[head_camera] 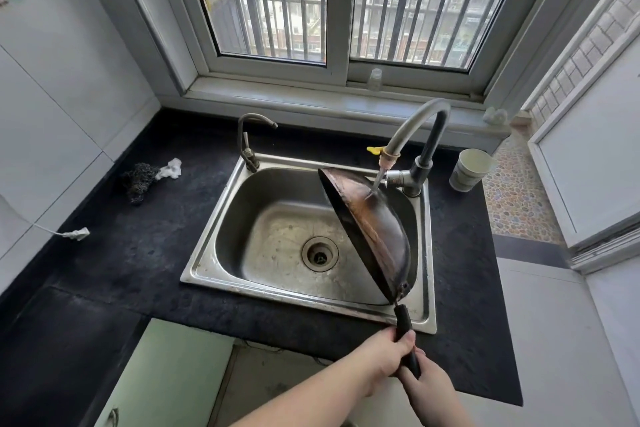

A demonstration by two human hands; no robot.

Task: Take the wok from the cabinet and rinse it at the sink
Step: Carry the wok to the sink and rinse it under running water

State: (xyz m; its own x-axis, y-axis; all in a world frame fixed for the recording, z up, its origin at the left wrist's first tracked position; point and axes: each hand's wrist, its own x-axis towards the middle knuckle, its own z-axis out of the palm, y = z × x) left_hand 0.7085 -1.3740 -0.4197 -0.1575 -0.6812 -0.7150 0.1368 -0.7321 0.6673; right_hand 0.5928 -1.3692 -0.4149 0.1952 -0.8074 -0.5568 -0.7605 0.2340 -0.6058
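The wok (pixel 372 229) is out and mid-rinse: both hands, left (pixel 388 354) and right (pixel 424 381), clasp its handle (pixel 407 340), tilting it on edge under the tap (pixel 415 135) at the sink's (pixel 207 253) right edge.

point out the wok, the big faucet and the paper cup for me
wok (pixel 372 218), head view, browned outer wall.
big faucet (pixel 415 114), head view, curved spout.
paper cup (pixel 467 172), head view, side wall.

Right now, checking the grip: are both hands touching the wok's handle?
Touching. The head view shows the left hand and right hand both wrapped round the wok's handle.
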